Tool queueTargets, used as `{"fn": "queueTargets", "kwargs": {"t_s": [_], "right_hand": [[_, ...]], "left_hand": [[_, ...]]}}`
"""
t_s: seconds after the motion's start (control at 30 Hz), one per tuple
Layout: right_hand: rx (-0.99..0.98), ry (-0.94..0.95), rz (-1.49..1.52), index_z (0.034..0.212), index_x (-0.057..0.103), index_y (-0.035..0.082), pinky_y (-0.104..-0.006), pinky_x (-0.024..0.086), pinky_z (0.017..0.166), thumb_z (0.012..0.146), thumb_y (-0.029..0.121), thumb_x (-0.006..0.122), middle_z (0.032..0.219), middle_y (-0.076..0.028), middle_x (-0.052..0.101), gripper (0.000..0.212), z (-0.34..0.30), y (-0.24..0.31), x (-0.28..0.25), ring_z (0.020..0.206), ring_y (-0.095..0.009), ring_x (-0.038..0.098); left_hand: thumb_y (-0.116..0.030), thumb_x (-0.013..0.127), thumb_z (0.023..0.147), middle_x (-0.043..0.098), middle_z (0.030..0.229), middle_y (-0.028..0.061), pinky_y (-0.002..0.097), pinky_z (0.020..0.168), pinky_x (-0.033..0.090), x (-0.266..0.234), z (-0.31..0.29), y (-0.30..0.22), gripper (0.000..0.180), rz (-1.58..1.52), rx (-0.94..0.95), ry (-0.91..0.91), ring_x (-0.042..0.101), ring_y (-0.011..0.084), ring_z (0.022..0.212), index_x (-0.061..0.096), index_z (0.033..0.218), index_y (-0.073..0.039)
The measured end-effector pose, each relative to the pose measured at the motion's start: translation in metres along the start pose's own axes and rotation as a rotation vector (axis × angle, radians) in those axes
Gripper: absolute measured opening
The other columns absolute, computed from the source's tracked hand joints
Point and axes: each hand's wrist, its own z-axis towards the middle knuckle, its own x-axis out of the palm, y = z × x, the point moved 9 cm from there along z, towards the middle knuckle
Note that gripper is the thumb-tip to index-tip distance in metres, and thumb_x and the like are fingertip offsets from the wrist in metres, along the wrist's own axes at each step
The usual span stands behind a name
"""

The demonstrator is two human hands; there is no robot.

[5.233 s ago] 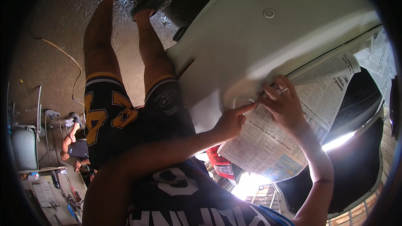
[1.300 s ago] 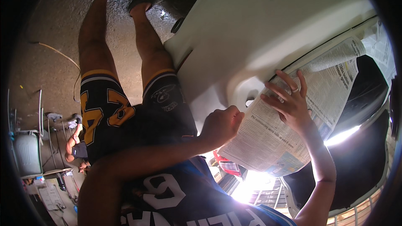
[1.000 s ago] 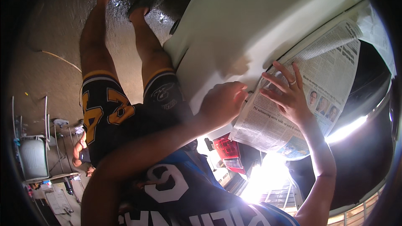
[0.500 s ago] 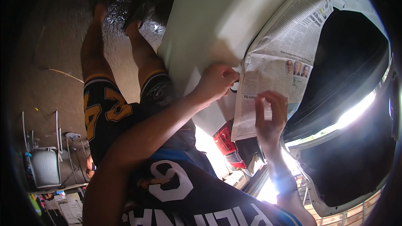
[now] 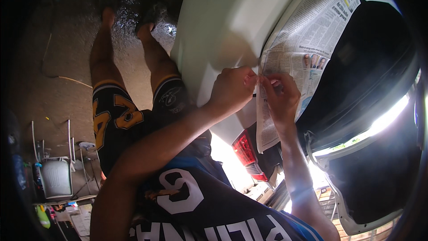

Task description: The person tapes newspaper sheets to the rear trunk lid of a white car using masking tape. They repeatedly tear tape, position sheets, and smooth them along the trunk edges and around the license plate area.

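A sheet of newspaper lies along the edge of a pale car body panel. At the sheet's left edge my two hands meet, fingertips almost touching. My left hand is closed in a pinch over the panel beside the paper; what is between its fingers is too small to make out. My right hand lies over the newspaper, thumb and forefinger pinched at its edge. Below the hands, the paper's lower end hangs next to a red tail light.
A dark opening or window borders the paper on the right, with an open panel below it. At the lower left stand a grey plastic chair and a surface with assorted items. A thin cable or hose lies on the floor.
My right hand has moved up and left from above the newspaper to its edge, and its spread fingers have closed to a pinch. My left hand stays near the same edge.
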Motion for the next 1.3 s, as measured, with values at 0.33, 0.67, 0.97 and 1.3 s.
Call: {"fn": "queueTargets", "kwargs": {"t_s": [0.33, 0.67, 0.97, 1.3], "right_hand": [[-0.224, -0.073, -0.261, 0.084, 0.068, 0.011, -0.0413, 0.047, 0.064, 0.084, 0.010, 0.081, 0.078, -0.005, 0.067, 0.013, 0.004, 0.022, 0.007, 0.066, -0.027, 0.065], [-0.259, -0.087, -0.311, 0.084, 0.067, 0.010, -0.0414, 0.046, 0.064, 0.085, 0.009, 0.080, 0.077, -0.005, 0.065, 0.013, 0.005, 0.028, 0.009, 0.068, -0.027, 0.064], [-0.113, -0.042, -0.162, 0.088, 0.067, 0.005, -0.0399, 0.049, 0.068, 0.086, 0.006, 0.081, 0.082, -0.010, 0.065, 0.014, 0.002, 0.014, 0.004, 0.074, -0.029, 0.063], [-0.183, -0.089, -0.192, 0.088, 0.068, 0.007, -0.0416, 0.049, 0.071, 0.084, 0.006, 0.081, 0.084, -0.009, 0.065, 0.014, -0.001, 0.018, 0.006, 0.079, -0.030, 0.063]], "left_hand": [[-0.011, 0.065, 0.093, 0.067, 0.072, 0.0203, 0.0455, 0.063, 0.052, -0.008, 0.002, -0.007, 0.015, 0.138, 0.134, -0.097, 0.069, 0.0373, 0.069, 0.065, 0.084, 0.001], [-0.009, 0.066, 0.094, 0.066, 0.076, 0.0194, 0.0459, 0.063, 0.052, -0.015, -0.007, -0.013, 0.011, 0.192, 0.293, -0.180, 0.067, 0.0370, 0.068, 0.064, 0.091, 0.001], [-0.021, 0.064, 0.104, 0.075, 0.086, 0.0080, 0.0254, 0.052, 0.052, 0.007, -0.011, 0.023, 0.023, -0.336, -0.303, 0.204, 0.069, 0.0113, 0.069, 0.072, 0.108, 0.000], [-0.019, 0.067, 0.101, 0.071, 0.079, 0.0059, 0.0267, 0.061, 0.052, 0.008, -0.004, 0.022, 0.020, -0.190, -0.167, 0.190, 0.067, 0.0122, 0.070, 0.071, 0.098, 0.001]]}}
